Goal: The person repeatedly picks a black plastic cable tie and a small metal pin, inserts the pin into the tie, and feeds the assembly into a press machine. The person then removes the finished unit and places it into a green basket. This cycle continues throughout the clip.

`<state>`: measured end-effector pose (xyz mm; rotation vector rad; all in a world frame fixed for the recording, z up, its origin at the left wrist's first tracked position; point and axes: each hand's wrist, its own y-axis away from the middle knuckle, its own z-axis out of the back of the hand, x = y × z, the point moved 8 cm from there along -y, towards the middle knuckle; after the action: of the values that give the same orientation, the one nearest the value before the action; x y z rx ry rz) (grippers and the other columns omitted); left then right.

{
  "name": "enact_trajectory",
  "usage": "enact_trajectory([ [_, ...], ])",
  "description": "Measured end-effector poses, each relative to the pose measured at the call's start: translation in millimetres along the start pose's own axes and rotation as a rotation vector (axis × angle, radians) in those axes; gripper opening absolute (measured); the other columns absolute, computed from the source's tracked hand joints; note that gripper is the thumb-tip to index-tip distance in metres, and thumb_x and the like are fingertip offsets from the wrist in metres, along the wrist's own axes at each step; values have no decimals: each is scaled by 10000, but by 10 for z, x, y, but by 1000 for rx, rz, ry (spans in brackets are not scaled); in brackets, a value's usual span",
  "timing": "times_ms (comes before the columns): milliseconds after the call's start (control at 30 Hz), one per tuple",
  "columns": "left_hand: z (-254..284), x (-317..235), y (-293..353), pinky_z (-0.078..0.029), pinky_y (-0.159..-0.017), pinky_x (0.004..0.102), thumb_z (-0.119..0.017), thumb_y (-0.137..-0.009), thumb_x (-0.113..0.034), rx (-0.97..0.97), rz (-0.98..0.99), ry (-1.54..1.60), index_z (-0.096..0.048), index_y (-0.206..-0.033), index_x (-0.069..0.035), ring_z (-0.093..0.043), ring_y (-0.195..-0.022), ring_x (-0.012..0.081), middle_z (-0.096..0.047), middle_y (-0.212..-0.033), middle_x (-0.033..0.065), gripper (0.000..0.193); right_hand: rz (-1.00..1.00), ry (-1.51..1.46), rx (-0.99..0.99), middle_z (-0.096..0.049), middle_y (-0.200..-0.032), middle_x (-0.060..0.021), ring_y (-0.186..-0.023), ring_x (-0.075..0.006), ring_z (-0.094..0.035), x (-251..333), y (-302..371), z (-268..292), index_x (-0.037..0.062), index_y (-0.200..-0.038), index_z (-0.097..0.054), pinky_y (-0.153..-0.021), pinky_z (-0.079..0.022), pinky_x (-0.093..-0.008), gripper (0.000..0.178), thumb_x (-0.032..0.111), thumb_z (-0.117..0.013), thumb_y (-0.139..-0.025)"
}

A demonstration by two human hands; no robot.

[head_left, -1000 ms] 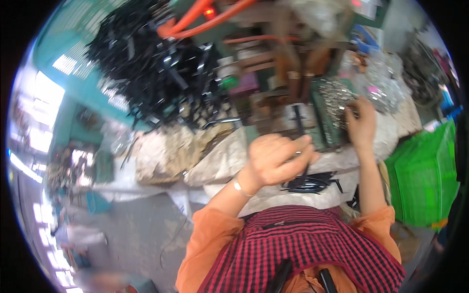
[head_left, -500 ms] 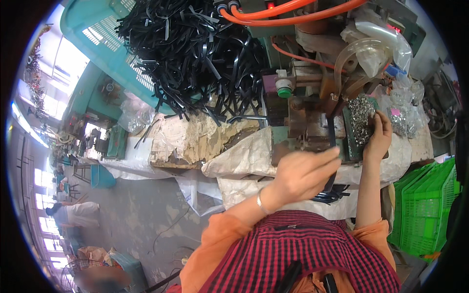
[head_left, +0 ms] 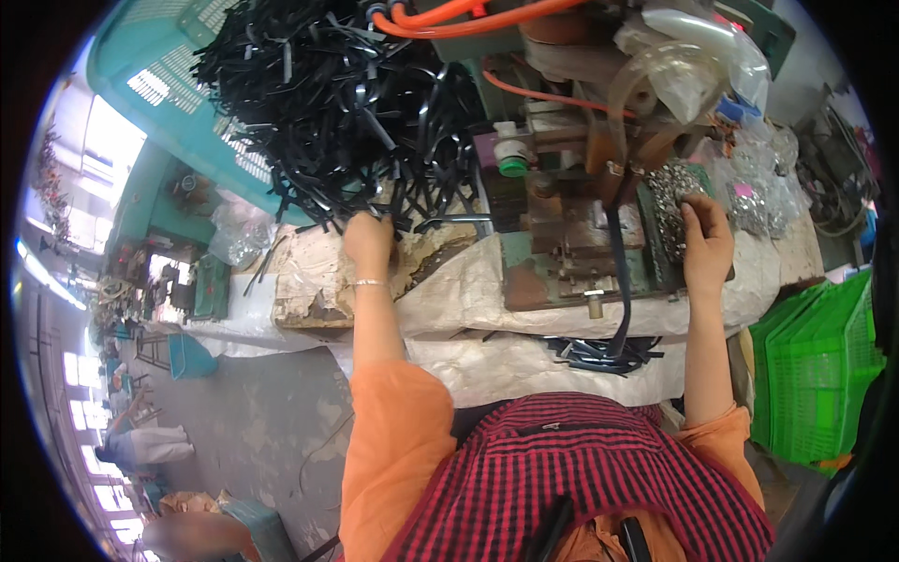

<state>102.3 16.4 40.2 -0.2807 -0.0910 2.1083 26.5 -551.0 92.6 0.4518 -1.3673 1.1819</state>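
The left hand (head_left: 368, 239) is laid on the lower edge of the heap of black straps (head_left: 328, 103), which is piled at eleven o'clock; whether a strap is pinched cannot be told. The right hand (head_left: 707, 245), at three o'clock, is closed over small metal pieces in the tray of metal pieces (head_left: 667, 201). Between the hands stands the press machine (head_left: 571, 225), with one black strap (head_left: 620, 281) hung down from it. A green crate (head_left: 819, 375) is seen at four o'clock.

We note orange hoses (head_left: 468, 17) above the machine, a green-capped white bottle (head_left: 510, 155) beside it, stacked green crates (head_left: 819, 375) at right, and a teal workbench (head_left: 164, 201) at left.
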Motion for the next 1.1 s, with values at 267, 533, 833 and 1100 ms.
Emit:
enact_trajectory([
  [267, -201, 286, 299, -505, -589, 340, -767, -848, -264, 254, -33, 707, -723, -849, 18, -659, -612, 222, -694, -728, 130, 285, -77, 10, -91, -735, -1040, -51, -966, -113, -654, -11, 379, 617, -9, -1099, -736, -892, -498, -251, 174, 20, -689, -934],
  [533, 242, -697, 823, -425, -517, 202, -669, -974, -60, 291, -165, 1282, -625, -1061, -18, -660, -631, 102, -690, -834, 29, 106, 170, -167, 140, -703, -1118, -93, -1007, -143, -676, 999, 150, -516, -27, -1302, -598, -902, -528, -289, 467, 6, -754, -862],
  [833, 1231, -1254, 1398, -523, -553, 228, -627, -1029, -162, -186, -342, 1571, -627, -996, 11, -666, -665, 164, -715, -918, 146, 176, -17, -559, 128, -684, -1155, -95, -967, -139, -679, 984, 253, -702, -41, -1303, -572, -905, -513, -276, 457, -26, -702, -865],
  [1100, 1989, -1913, 2438, -531, -583, 302, -834, -785, -33, -400, -1281, 1018, -737, -986, -60, -678, -728, 212, -744, -1052, 154, 225, -30, -498, 248, -666, -1261, -129, -1131, -191, -653, 1375, 416, -558, -27, -1349, -553, -1009, -479, -322, 465, -25, -640, -893],
])
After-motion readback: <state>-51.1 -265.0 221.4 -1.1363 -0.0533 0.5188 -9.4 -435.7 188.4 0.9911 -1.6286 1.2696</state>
